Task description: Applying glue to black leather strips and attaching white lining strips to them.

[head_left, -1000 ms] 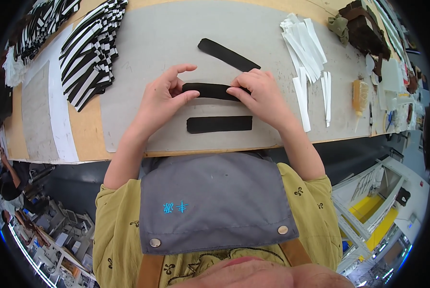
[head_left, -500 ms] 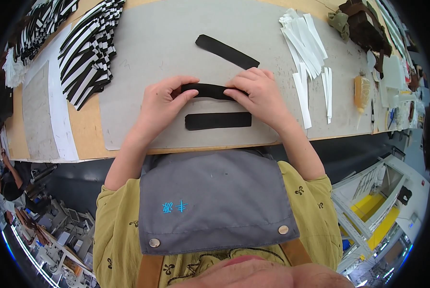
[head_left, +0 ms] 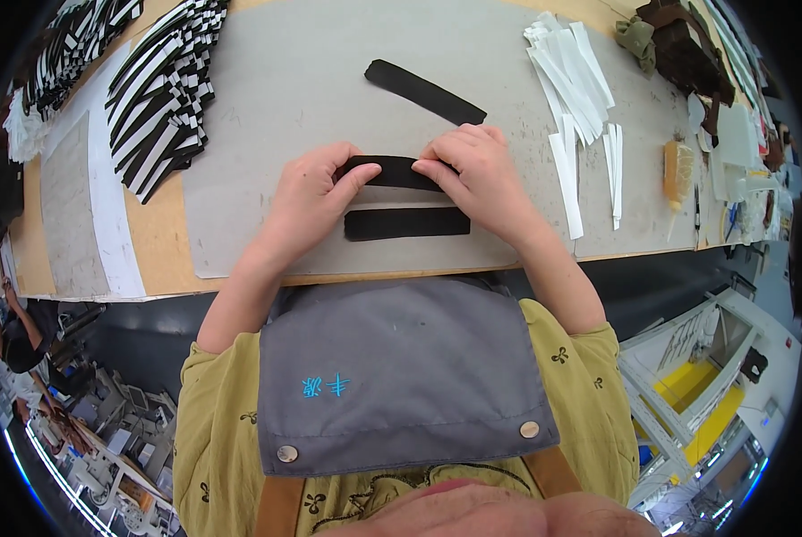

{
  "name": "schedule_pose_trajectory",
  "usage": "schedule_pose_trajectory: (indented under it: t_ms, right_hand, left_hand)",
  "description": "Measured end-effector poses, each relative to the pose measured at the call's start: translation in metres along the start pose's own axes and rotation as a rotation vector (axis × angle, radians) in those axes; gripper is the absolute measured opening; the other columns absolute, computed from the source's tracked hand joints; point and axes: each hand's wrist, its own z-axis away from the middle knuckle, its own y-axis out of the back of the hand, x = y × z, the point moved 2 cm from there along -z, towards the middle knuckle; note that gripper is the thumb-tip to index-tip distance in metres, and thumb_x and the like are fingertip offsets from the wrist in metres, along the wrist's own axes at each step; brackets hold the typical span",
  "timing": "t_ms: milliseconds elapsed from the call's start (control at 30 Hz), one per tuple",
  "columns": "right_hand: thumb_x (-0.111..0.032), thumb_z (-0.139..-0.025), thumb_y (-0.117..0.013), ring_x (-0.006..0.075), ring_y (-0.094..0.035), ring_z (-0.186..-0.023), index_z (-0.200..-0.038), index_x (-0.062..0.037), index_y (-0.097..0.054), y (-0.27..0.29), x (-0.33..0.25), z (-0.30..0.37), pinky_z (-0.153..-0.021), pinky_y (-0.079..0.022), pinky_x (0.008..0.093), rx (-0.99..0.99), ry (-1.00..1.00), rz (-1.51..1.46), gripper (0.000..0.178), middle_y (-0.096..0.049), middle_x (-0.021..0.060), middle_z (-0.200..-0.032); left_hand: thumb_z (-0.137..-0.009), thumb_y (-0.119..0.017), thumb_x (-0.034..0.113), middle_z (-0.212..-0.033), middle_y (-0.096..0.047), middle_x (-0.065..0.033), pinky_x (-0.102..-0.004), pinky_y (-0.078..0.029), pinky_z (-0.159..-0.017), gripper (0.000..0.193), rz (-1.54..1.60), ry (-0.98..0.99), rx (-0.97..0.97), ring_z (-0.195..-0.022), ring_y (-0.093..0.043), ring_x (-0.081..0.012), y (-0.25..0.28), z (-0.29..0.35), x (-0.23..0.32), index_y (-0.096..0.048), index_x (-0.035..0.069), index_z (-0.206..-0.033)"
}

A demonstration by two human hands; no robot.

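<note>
Between my two hands a black fabric strip (head_left: 392,173) is held just over the grey work mat (head_left: 276,80). My left hand (head_left: 316,190) pinches its left end, with the thumb on top of the strip. At the other end my right hand (head_left: 474,174) grips it between thumb and fingers, hiding that end. A second black strip (head_left: 407,225) lies flat on the mat, nearer to me and below the held one. Farther off, a third black strip (head_left: 423,91) rests at a slant, its right end close to my right hand's knuckles.
At the left lies a fanned pile of black-and-white strips (head_left: 164,98), with another such pile (head_left: 79,54) beyond it. White strips (head_left: 575,85) are spread on the right. Farther right are an amber glue bottle (head_left: 677,174) and a dark brown object (head_left: 683,45).
My left thumb has slid a little to the right along the held strip, and the strip's face is turned up more. The two loose black strips stay where they were.
</note>
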Motion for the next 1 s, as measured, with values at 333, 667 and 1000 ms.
schedule_pose_trajectory:
  t_ms: [333, 667, 1000]
  right_hand:
    - [-0.023, -0.094, -0.074, 0.019, -0.063, -0.085, -0.087, -0.0102, -0.07, -0.003, -0.003, 0.0, -0.092, -0.041, 0.0358, -0.007, 0.039, 0.026, 0.015, -0.068, 0.0001, -0.082]
    - [-0.018, -0.093, -0.075, 0.0245, -0.064, -0.089, -0.098, -0.0046, -0.074, -0.002, 0.0, -0.011, -0.085, -0.049, 0.036, -0.067, 0.039, -0.27, 0.014, -0.071, 0.0064, -0.09]
    - [-0.013, -0.096, -0.072, 0.0198, -0.069, -0.087, -0.107, 0.0002, -0.073, 0.014, 0.004, -0.019, -0.079, -0.053, 0.0303, -0.023, -0.198, -0.243, 0.017, -0.074, 0.0092, -0.095]
  left_hand:
    - [-0.101, -0.068, 0.029, -0.073, -0.058, -0.0166, -0.0378, -0.044, -0.061, 0.035, -0.145, -0.077, 0.048, -0.063, -0.052, -0.0274, -0.005, -0.001, -0.004, -0.059, -0.001, -0.086]
    - [-0.094, -0.076, 0.031, -0.067, -0.058, -0.0138, -0.0378, -0.044, -0.058, 0.038, -0.125, -0.111, 0.04, -0.058, -0.052, -0.0277, -0.007, 0.001, -0.006, -0.059, 0.0, -0.079]
    - [-0.089, -0.081, 0.028, -0.068, -0.063, -0.0043, -0.0379, -0.048, -0.06, 0.027, -0.522, -0.266, 0.16, -0.062, -0.062, -0.0254, -0.009, 0.005, -0.004, -0.064, 0.008, -0.088]
